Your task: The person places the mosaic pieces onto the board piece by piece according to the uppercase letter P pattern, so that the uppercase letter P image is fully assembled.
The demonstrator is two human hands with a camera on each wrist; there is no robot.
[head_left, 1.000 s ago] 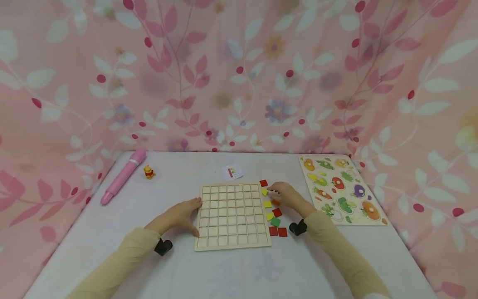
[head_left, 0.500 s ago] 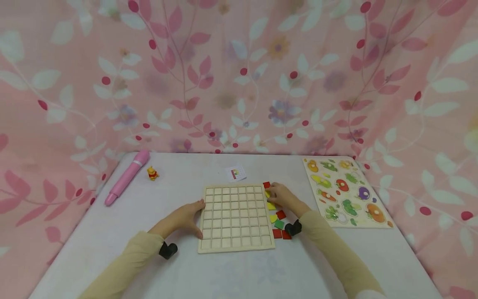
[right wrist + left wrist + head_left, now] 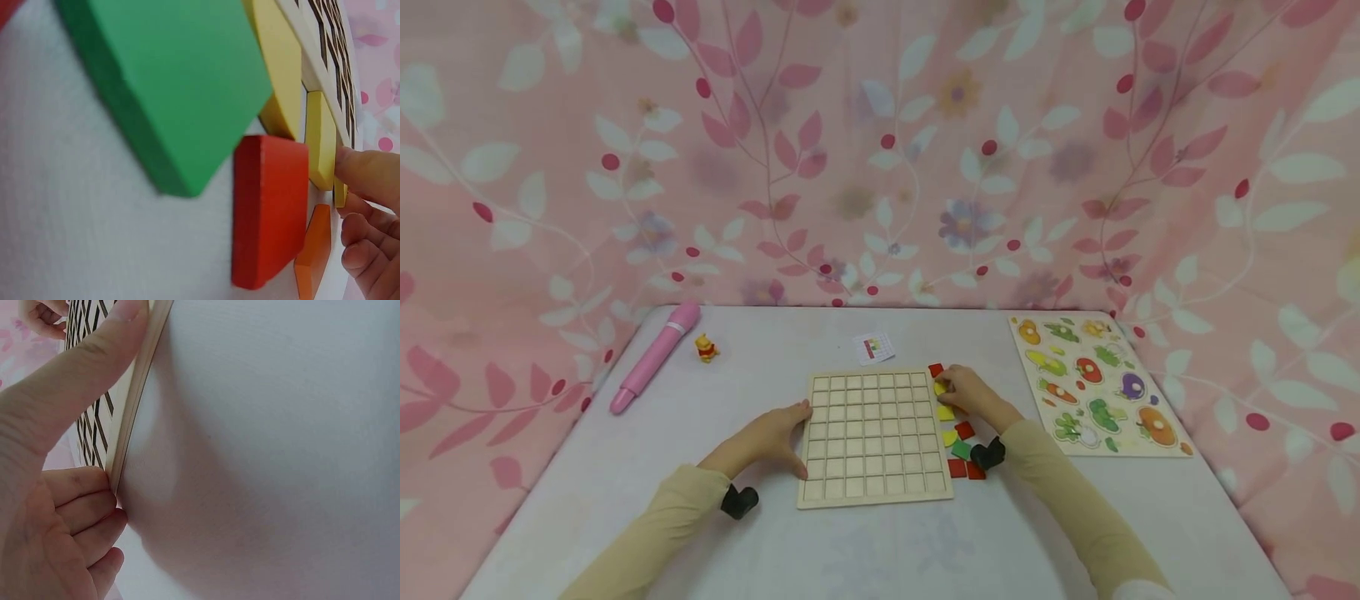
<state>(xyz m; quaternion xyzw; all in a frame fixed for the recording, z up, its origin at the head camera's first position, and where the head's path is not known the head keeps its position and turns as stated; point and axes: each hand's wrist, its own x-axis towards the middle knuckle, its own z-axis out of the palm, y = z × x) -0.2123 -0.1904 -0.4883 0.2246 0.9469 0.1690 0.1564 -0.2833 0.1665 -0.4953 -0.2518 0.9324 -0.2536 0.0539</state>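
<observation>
A square wooden grid board [image 3: 874, 437] lies flat in the middle of the white table. My left hand [image 3: 772, 435] holds its left edge, the thumb near the front corner and the fingers farther back. In the left wrist view that thumb [image 3: 81, 369] lies over the wooden rim while curled fingers [image 3: 94, 512] meet the edge. Beside the board's far right side, my right hand [image 3: 972, 392] pinches a small yellow tile [image 3: 340, 192] between thumb and fingers. Closer to the right wrist camera lie a green tile [image 3: 181, 81], a red tile [image 3: 272, 209] and an orange tile [image 3: 314, 253].
More red tiles [image 3: 957, 469] lie along the board's right side. A small printed card [image 3: 874, 348] is behind the board. A vegetable puzzle board [image 3: 1097, 387] lies at right; a pink microphone-shaped stick [image 3: 657, 357] and a bear figurine [image 3: 706, 347] are at far left.
My right hand has come in closer to the board's right edge and taken hold of a yellow tile. The left hand stays on the board. The head view has shifted slightly.
</observation>
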